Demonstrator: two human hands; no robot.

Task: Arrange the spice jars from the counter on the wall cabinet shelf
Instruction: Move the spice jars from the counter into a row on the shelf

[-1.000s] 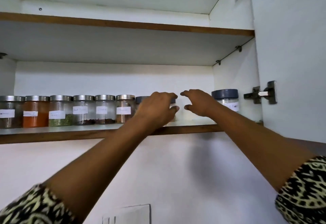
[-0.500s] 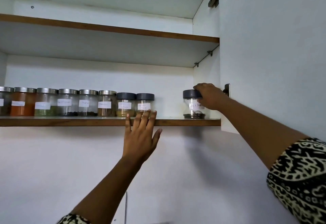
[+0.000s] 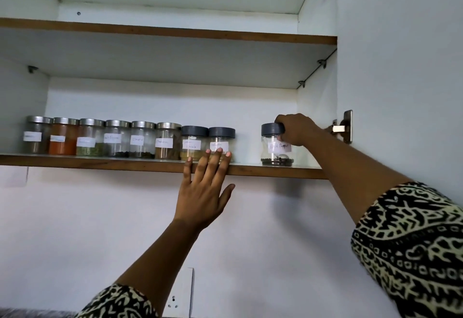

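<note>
Head view is showing the right hand gripping the dark lid of the black pepper jar, which is standing upright on the lower shelf, apart from the jar row. Left hand is lying open, fingers spread against the shelf edge.

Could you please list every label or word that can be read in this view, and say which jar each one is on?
"Black Pepper": white label on the grey-lidded jar under the right hand.
"Cloves": label on the fifth steel-lidded jar.
"...asala": partly readable, first grey-lidded jar; its top line is blurred.
Second grey-lidded jar: label partly hidden by the left hand, unreadable.
The other five steel-lidded jars' labels are too blurred to read.
</note>
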